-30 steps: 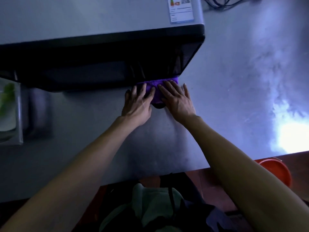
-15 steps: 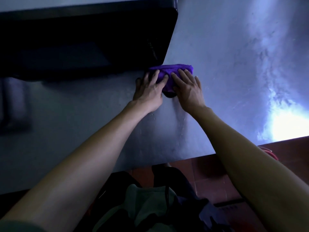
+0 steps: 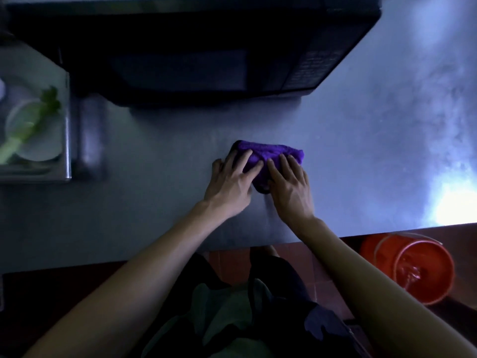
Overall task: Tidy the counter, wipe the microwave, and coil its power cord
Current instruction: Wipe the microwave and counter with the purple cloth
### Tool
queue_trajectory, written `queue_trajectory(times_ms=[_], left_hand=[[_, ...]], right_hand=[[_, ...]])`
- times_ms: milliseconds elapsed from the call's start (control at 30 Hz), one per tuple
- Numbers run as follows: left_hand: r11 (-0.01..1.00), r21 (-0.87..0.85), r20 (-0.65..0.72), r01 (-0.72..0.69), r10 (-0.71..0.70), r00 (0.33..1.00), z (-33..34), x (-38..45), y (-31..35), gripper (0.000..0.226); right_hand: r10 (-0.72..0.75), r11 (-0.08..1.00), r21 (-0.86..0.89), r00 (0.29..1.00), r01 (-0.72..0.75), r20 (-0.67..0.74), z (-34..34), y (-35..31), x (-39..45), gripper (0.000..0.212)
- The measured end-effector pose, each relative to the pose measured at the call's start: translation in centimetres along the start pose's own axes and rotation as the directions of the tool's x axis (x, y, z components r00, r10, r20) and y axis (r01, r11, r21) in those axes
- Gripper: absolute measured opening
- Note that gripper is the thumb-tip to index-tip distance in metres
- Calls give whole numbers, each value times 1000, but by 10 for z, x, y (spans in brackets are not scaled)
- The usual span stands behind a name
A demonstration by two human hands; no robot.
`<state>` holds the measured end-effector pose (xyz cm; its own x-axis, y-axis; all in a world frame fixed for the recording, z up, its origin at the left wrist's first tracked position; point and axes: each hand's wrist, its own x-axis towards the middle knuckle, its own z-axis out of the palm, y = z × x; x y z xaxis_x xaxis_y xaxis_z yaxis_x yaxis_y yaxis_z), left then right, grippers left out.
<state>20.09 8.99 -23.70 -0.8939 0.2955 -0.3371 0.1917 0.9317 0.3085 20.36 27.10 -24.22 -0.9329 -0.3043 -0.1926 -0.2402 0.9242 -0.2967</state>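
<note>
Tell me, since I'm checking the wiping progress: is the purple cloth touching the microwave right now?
Apart. The head view shows bare counter between the purple cloth and the microwave; both hands press the cloth flat.

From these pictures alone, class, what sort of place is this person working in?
Probably a kitchen: a black microwave oven sits on a grey metal counter, a leafy green vegetable lies in a tray at left, and an orange plastic bucket stands on the tiled floor.

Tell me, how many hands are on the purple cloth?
2. The left hand presses the purple cloth's left part; the right hand presses its right part.
</note>
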Motion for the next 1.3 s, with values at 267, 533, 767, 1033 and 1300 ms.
queue_trajectory(times_ms=[267,533,767,1033,1300], left_hand=[[998,24,-52,65,-64,997,-10,-49,-92,68],[982,33,-72,184,-182,981,-41,-38,-182,71],[985,7,-96,173,-171,981,-59,-9,-197,70],[970,0,-84,241,-240,967,-31,-67,-159,63],[918,-83,-51,387,-392,919,28,-163,-87,66]], right_hand=[[-53,998,-42,995,57,84,23,-101,22,53],[-100,993,-39,983,107,151,30,-172,112,64],[-100,994,-18,977,105,190,22,-170,152,64],[-191,978,-30,951,204,245,34,-158,93,60],[-328,942,21,908,334,263,49,-144,-17,58]])
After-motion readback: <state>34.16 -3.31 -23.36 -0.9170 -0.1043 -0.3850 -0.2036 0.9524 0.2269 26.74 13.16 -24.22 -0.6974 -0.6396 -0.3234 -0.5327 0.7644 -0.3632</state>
